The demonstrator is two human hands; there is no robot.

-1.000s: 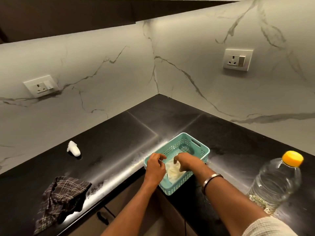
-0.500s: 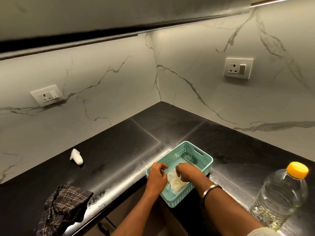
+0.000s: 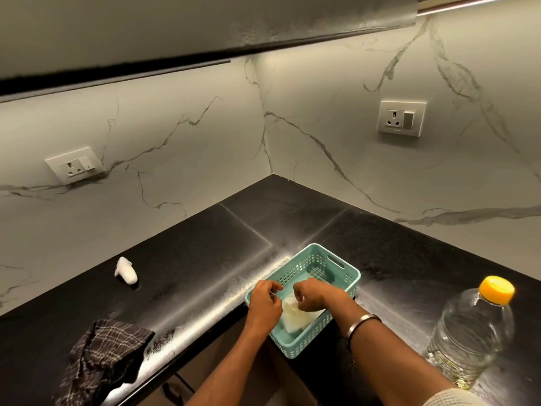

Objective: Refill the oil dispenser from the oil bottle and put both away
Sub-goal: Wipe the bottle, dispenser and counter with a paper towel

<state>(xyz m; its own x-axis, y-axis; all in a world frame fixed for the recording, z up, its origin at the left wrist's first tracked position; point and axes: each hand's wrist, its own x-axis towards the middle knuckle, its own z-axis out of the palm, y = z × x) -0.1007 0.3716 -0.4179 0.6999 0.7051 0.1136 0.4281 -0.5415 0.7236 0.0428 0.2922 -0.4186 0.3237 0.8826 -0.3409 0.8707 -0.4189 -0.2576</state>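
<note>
Both hands over teal perforated plastic basket [image 3: 336,269] at front edge of black stone counter [image 3: 205,253]. Left hand [image 3: 263,306] at basket's left rim, fingers curled, thumb and forefinger pinched together; what it pinches too small to tell. Right hand [image 3: 311,294] curled above whitish crumpled item [image 3: 294,313] inside basket; contact unclear. Clear plastic oil bottle with orange cap [image 3: 471,329] upright on counter, well right of basket, cap on. Checked dark cloth [image 3: 102,356] bunched at left; small white object [image 3: 126,269] behind it. 2 wall sockets [image 3: 401,118] on marble backsplash.

Dim; counter [image 3: 205,276] glare; perhaps slight edge distortion
</note>
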